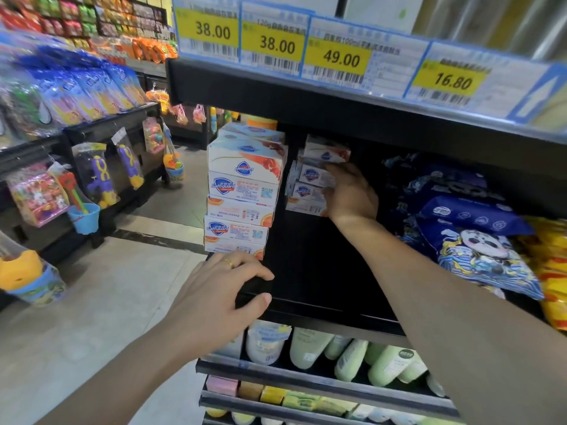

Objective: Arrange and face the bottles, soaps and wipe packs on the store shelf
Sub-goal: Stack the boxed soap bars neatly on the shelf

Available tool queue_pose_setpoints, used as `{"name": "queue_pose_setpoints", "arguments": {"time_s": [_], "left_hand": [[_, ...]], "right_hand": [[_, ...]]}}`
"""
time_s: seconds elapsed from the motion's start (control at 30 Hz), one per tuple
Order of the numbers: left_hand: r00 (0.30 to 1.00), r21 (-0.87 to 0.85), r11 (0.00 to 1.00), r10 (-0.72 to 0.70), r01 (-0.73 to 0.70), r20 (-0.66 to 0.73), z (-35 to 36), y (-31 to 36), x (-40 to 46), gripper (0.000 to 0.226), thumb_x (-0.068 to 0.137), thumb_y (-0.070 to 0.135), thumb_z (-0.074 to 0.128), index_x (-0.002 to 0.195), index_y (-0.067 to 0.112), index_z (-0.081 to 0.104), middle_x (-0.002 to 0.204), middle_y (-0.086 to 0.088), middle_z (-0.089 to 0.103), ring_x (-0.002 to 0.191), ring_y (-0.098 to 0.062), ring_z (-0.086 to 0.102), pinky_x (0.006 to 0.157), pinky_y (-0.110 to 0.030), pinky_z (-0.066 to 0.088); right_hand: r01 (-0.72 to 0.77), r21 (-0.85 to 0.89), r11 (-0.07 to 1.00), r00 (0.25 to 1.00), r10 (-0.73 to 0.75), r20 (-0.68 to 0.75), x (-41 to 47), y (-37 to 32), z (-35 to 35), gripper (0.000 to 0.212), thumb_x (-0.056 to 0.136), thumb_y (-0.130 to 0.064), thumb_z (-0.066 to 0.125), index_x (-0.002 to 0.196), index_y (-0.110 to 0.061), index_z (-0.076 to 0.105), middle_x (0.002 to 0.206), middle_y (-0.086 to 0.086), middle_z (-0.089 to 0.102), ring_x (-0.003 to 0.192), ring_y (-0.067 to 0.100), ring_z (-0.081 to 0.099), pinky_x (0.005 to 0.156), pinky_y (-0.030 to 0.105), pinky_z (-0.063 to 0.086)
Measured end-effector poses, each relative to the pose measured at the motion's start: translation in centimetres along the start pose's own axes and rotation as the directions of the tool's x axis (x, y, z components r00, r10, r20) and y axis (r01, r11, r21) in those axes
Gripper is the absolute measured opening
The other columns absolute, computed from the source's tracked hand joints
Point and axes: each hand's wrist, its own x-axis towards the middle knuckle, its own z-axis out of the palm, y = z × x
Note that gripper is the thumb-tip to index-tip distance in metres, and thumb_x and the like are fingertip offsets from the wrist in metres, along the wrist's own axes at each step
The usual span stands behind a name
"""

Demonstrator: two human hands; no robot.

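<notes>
The right hand [349,194] reaches deep into the black shelf [322,271], and its fingertips are lost among the rear stack of soap boxes [313,179], so whether they pinch a box or only press it cannot be told. That rear stack sits in shadow and its print is too small to read. The right forearm covers part of the blue wipe packs [478,240]. The yellow packs [552,265] are cut off by the right edge. The left hand [214,299] hides the shelf's front corner and the foot of the front soap stack [242,191]. The small text on the price labels [337,56] is blurred. The pale green bottles [380,360] below show only in part behind the shelf lip.
</notes>
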Motion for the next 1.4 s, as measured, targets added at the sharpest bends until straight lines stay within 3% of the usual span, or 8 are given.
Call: {"name": "queue_pose_setpoints", "arguments": {"time_s": [0.23, 0.37, 0.5, 0.6, 0.8, 0.93, 1.17, 1.4], "left_hand": [[0.996, -0.178, 0.981, -0.074, 0.081, 0.042, -1.1, 0.6, 0.0, 0.034, 0.093, 0.065, 0.049, 0.12, 0.049, 0.062, 0.121, 0.034, 0.055, 0.12, 0.006, 0.047, 0.1, -0.028, 0.042], [0.964, -0.537, 0.805, -0.255, 0.252, 0.07, -2.4, 2.1, -0.3, 0.02, 0.099, 0.051, 0.056, 0.11, 0.04, 0.07, 0.109, 0.026, 0.07, 0.108, 0.01, 0.059, 0.096, -0.021, 0.044], [0.934, -0.71, 0.612, -0.294, 0.348, 0.205, -3.5, 3.8, -0.4, 0.064, 0.075, 0.079, 0.047, 0.117, 0.036, 0.067, 0.102, 0.016, 0.078, 0.099, -0.001, 0.071, 0.096, -0.034, 0.049], [0.918, -0.764, 0.514, -0.288, 0.39, 0.274, -3.8, 5.1, -0.7, 0.057, 0.077, 0.065, 0.06, 0.122, 0.032, 0.067, 0.106, 0.011, 0.079, 0.1, -0.007, 0.074, 0.097, -0.036, 0.053], [0.925, -0.78, 0.505, -0.28, 0.369, 0.257, -4.6, 5.3, -1.4, 0.037, 0.094, 0.019, 0.069, 0.13, 0.027, 0.063, 0.112, 0.008, 0.078, 0.105, -0.012, 0.074, 0.086, -0.032, 0.058], [0.932, -0.789, 0.502, -0.264, 0.354, 0.25, -5.1, 4.7, -1.8, 0.037, 0.095, 0.015, 0.067, 0.129, 0.028, 0.062, 0.113, 0.008, 0.078, 0.107, -0.014, 0.074, 0.087, -0.033, 0.058], [0.945, -0.805, 0.499, -0.214, 0.322, 0.246, -5.3, 4.2, -2.4, 0.05, 0.084, 0.029, 0.071, 0.133, 0.028, 0.061, 0.116, 0.007, 0.077, 0.108, -0.015, 0.073, 0.089, -0.036, 0.059], [0.958, -0.799, 0.528, -0.16, 0.287, 0.238, -5.9, 3.4, -2.7, 0.059, 0.074, 0.041, 0.072, 0.131, 0.034, 0.06, 0.115, 0.007, 0.077, 0.107, -0.016, 0.074, 0.087, -0.034, 0.06]], "right_hand": [[0.06, 0.209, 0.976, 0.98, -0.017, -0.199, -8.1, -1.2, -2.7, 0.054, 0.091, -0.019, 0.073, 0.136, -0.046, 0.061, 0.147, -0.011, 0.05, 0.129, 0.015, 0.055, 0.097, 0.037, 0.054], [0.15, 0.345, 0.927, 0.971, -0.071, -0.229, -14.8, -1.0, -3.9, 0.054, 0.091, -0.019, 0.077, 0.137, -0.044, 0.062, 0.144, -0.01, 0.051, 0.126, 0.014, 0.055, 0.092, 0.043, 0.057], [0.218, 0.261, 0.94, 0.949, -0.142, -0.28, -20.3, -1.6, -4.8, 0.053, 0.091, -0.012, 0.075, 0.136, -0.038, 0.065, 0.149, 0.0, 0.048, 0.126, 0.022, 0.053, 0.09, 0.036, 0.053], [0.292, 0.229, 0.929, 0.934, -0.225, -0.277, -22.7, -2.7, -5.1, 0.051, 0.093, -0.01, 0.071, 0.137, -0.036, 0.065, 0.154, 0.007, 0.043, 0.132, 0.027, 0.049, 0.085, 0.04, 0.057], [0.187, 0.449, 0.874, 0.981, -0.141, -0.133, -23.6, -3.8, -6.9, 0.082, 0.082, -0.014, 0.085, 0.147, -0.046, 0.046, 0.164, -0.008, 0.018, 0.135, 0.015, 0.047, 0.1, 0.032, 0.053], [0.036, 0.765, 0.643, 0.987, -0.144, 0.074, -23.2, -3.0, -8.0, 0.075, 0.089, -0.009, 0.078, 0.142, -0.05, 0.045, 0.164, -0.021, 0.016, 0.137, 0.013, 0.05, 0.106, 0.04, 0.051], [0.036, 0.841, 0.54, 0.939, -0.307, 0.157, -22.7, -3.0, -8.6, 0.055, 0.091, 0.01, 0.068, 0.128, -0.031, 0.065, 0.163, -0.018, 0.027, 0.139, 0.022, 0.052, 0.098, 0.033, 0.056], [-0.088, 0.916, 0.391, 0.957, -0.223, 0.188, -22.0, -3.6, -8.3, 0.044, 0.08, 0.008, 0.073, 0.106, -0.027, 0.069, 0.143, -0.01, 0.053, 0.121, 0.027, 0.065, 0.084, 0.029, 0.058]]}}
